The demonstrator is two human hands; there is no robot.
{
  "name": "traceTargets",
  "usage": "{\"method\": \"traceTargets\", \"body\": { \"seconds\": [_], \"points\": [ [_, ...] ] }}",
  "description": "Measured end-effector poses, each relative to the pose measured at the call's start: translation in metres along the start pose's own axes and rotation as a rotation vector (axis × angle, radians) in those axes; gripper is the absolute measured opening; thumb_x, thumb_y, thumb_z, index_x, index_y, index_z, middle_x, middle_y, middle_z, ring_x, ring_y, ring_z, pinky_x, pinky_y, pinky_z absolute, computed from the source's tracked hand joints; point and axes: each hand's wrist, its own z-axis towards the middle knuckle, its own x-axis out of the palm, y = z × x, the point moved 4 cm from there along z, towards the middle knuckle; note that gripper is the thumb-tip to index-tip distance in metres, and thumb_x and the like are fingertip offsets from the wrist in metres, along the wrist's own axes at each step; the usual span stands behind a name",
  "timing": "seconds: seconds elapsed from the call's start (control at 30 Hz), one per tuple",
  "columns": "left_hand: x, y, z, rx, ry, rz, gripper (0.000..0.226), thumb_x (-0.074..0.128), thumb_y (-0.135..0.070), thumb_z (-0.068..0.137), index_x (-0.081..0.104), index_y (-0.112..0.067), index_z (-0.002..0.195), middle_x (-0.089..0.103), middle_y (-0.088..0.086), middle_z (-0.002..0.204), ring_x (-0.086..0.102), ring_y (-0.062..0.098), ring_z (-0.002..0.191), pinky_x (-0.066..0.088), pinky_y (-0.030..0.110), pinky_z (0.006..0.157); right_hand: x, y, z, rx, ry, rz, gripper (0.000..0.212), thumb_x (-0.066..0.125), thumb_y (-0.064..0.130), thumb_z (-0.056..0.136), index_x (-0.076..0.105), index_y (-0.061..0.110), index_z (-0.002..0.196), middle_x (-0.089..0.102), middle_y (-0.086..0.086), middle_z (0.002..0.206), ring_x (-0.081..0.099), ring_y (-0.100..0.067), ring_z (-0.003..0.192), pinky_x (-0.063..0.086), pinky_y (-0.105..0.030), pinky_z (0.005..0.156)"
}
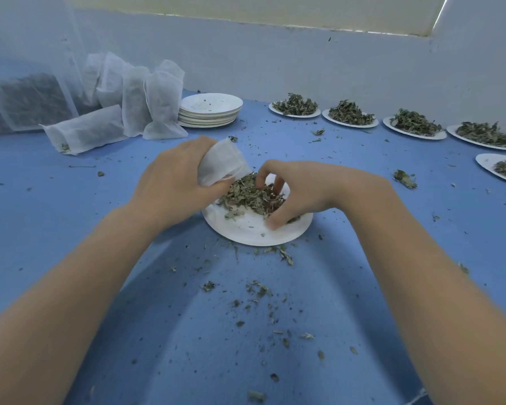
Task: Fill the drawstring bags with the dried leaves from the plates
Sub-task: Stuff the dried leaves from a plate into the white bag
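Right now the left hand [173, 173] holds a small white drawstring bag [222, 162], with its fingers curled round the cloth. The bag's open end points down at the pile of dried leaves [246, 197] on the near plate [254, 229]. The right hand [301, 191] is bent like a claw over the pile, with its fingers and thumb curled round a bunch of leaves. The thumb tip rests on the bare white part of the plate.

The plate sits on a blue table [70, 217]. Little bits of leaf lie all over the table, most of them just in front of the plate.

At the back left, filled bags [146, 103] stand close together, and one more filled bag [85, 130] lies on its side. A big see-through bag [27, 100] with dark leaves sits in the far left corner. Beside the standing bags is a stack of empty plates [211, 109]. To the right, a row of plates with leaves [354, 115] runs along the wall, and one more full plate [503, 168] sits at the right edge.
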Motion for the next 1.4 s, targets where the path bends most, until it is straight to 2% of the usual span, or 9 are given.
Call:
{"method": "traceTargets", "body": {
  "seconds": [0.23,0.5,0.7,0.8,0.93,1.1,1.2,1.27,1.4],
  "points": [
    [0.001,-0.002,0.000,0.014,0.016,0.001,0.040,0.062,-0.046,0.077,0.056,-0.027,0.111,0.057,-0.009,0.096,0.050,0.016,0.088,0.040,0.032,0.072,0.006,0.008,0.004,-0.057,-0.028,0.076,0.021,0.072,0.019,0.075,0.061,0.029,0.091,0.068,0.005,0.101,0.065,-0.002,0.058,0.041,-0.011,0.048],
    [0.000,0.001,0.000,0.008,0.031,0.032,0.044,0.064,-0.046,0.077,0.054,-0.025,0.114,0.059,-0.006,0.101,0.052,0.018,0.090,0.041,0.033,0.073,-0.026,-0.002,-0.013,-0.106,-0.241,0.272,0.013,0.074,0.014,0.075,0.075,0.026,0.080,0.070,0.013,0.062,0.067,0.003,0.064,0.038,-0.004,0.048],
    [-0.001,-0.003,-0.002,0.080,0.061,0.143,0.048,0.069,-0.039,0.074,0.054,-0.022,0.117,0.061,0.000,0.108,0.056,0.030,0.096,0.045,0.041,0.077,-0.043,0.002,-0.027,-0.189,-0.378,0.300,0.015,0.072,0.014,0.078,0.076,0.028,0.082,0.071,0.009,0.065,0.066,0.004,0.065,0.047,-0.017,0.050],
    [0.000,-0.005,-0.002,0.125,0.043,0.177,0.049,0.071,-0.035,0.072,0.055,-0.020,0.116,0.062,0.002,0.108,0.056,0.034,0.093,0.044,0.040,0.077,-0.044,0.008,-0.028,-0.231,-0.416,0.297,0.017,0.073,0.014,0.078,0.074,0.030,0.082,0.073,0.004,0.072,0.067,-0.003,0.073,0.058,-0.036,0.072],
    [0.000,-0.010,-0.002,0.177,0.000,0.165,0.052,0.074,-0.032,0.069,0.055,-0.018,0.116,0.063,0.002,0.104,0.057,0.033,0.092,0.040,0.034,0.072,-0.038,0.021,-0.024,-0.314,-0.385,0.246,0.018,0.072,0.011,0.078,0.075,0.025,0.089,0.073,0.005,0.079,0.064,0.003,0.075,0.046,-0.006,0.064],
    [0.002,-0.017,-0.003,0.170,0.016,0.071,0.042,0.069,-0.038,0.069,0.055,-0.026,0.106,0.056,-0.012,0.086,0.056,0.025,0.082,0.038,0.032,0.065,-0.033,0.037,-0.020,-0.441,-0.458,0.260,0.026,0.071,0.006,0.078,0.075,0.027,0.092,0.067,0.018,0.071,0.058,0.013,0.063,0.041,-0.004,0.065],
    [0.000,-0.017,-0.004,0.114,0.000,-0.069,0.032,0.070,-0.038,0.070,0.046,-0.042,0.090,0.051,-0.018,0.076,0.050,0.012,0.075,0.034,0.021,0.059,-0.027,0.044,-0.016,-0.475,-0.502,0.249,0.030,0.066,0.003,0.079,0.076,0.027,0.095,0.069,0.013,0.068,0.052,0.007,0.057,0.039,-0.007,0.059],
    [-0.001,-0.016,-0.004,0.112,-0.008,-0.113,0.036,0.073,-0.037,0.068,0.053,-0.036,0.099,0.053,-0.017,0.079,0.051,0.010,0.076,0.033,0.016,0.061,-0.022,0.045,-0.014,-0.466,-0.468,0.209,0.030,0.062,0.003,0.081,0.076,0.026,0.096,0.061,0.010,0.059,0.046,0.005,0.053,0.036,-0.009,0.056],
    [0.000,-0.017,-0.005,0.129,0.007,-0.116,0.046,0.072,-0.042,0.065,0.056,-0.029,0.106,0.056,-0.015,0.082,0.053,0.011,0.076,0.036,0.015,0.062,-0.022,0.042,-0.013,-0.427,-0.316,0.195,0.033,0.057,0.008,0.088,0.072,0.033,0.104,0.071,0.012,0.088,0.054,0.006,0.073,0.040,-0.009,0.070]
  ]
}}
